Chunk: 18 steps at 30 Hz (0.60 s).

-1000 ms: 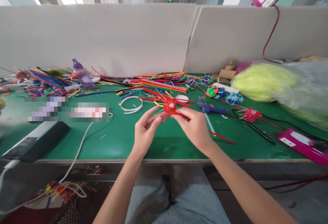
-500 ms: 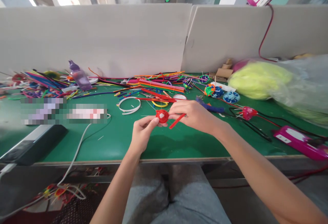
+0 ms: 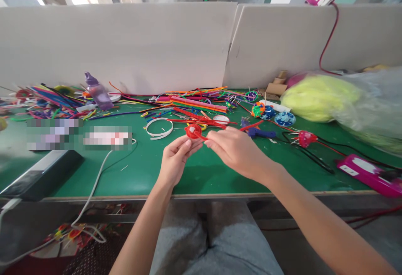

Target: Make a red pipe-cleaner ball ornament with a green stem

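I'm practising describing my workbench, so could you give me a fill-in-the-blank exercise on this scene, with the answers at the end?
1. The left hand holds a round piece mainly coloured ____.
2. The bottle is coloured ____.
3. In the picture, the plastic bag is to the ____ of the bottle.
4. The tabletop is coloured ____.

Missing words: red; purple; right; green.

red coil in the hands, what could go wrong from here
The left hand seems to hold the red coil only near its lower edge, so the coil might twist or slip if the right hand pulls hard on the red strip.

What looks like the strip's free end sticks out near the blue-handled tool in the view, so it could perhaps catch there.
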{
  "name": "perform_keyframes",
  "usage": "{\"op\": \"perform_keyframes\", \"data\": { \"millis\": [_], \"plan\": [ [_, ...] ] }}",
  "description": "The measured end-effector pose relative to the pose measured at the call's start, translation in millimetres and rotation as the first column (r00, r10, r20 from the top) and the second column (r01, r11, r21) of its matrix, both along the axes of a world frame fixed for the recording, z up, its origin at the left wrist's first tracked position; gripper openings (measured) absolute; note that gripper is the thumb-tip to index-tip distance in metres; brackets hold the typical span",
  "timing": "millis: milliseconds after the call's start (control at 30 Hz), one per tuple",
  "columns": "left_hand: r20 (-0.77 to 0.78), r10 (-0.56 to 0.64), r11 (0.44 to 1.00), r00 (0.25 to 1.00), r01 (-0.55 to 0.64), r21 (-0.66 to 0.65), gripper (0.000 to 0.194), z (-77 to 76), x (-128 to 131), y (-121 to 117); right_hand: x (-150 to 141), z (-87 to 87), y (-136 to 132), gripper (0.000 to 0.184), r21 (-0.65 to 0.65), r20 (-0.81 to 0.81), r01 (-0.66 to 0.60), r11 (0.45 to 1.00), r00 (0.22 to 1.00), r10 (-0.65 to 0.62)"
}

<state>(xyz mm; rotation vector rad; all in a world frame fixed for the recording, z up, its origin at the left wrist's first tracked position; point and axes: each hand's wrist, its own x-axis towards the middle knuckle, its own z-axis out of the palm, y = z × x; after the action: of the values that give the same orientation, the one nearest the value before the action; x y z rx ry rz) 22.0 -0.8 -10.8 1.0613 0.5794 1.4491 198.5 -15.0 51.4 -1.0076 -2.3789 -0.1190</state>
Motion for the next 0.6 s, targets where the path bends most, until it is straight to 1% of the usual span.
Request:
{"op": "perform_keyframes", "data": {
  "millis": [67, 167, 300, 367, 500, 600],
  "plan": [
    [-0.017, -0.002, 1.000, 1.000, 0.002, -0.006, 0.022, 0.4, -1, 0, -8, -5.6, -2, 0.028, -0.030, 0.107, 0.001, 1.000, 0.994, 0.002],
    [-0.043, -0.002, 1.000, 0.999, 0.001, -0.018, 0.022, 1.5, -1, -1, -15, -12.4, -3, 0.031, -0.058, 0.200, 0.089, 0.994, 0.977, -0.076],
    [-0.024, 0.004, 1.000, 1.000, -0.005, -0.030, 0.024, 2.0, 0, -1, -20, -14.9, -4, 0.035, -0.081, 0.204, 0.197, 0.977, 0.963, -0.178],
    [-0.013, -0.009, 0.999, 1.000, 0.008, -0.037, 0.024, 1.7, 0, -2, -22, -14.8, -5, 0.036, -0.097, 0.196, 0.224, 0.970, 0.960, -0.202],
    [-0.019, -0.041, 0.998, 0.999, 0.040, -0.042, 0.023, 1.7, -1, -2, -25, -14.4, -6, 0.039, -0.104, 0.232, 0.260, 0.960, 0.945, -0.231],
    [-0.008, -0.050, 0.997, 0.999, 0.049, -0.057, 0.022, 2.1, -1, -2, -27, -13.8, -6, 0.038, -0.118, 0.237, 0.294, 0.949, 0.936, -0.260]
  ]
}}
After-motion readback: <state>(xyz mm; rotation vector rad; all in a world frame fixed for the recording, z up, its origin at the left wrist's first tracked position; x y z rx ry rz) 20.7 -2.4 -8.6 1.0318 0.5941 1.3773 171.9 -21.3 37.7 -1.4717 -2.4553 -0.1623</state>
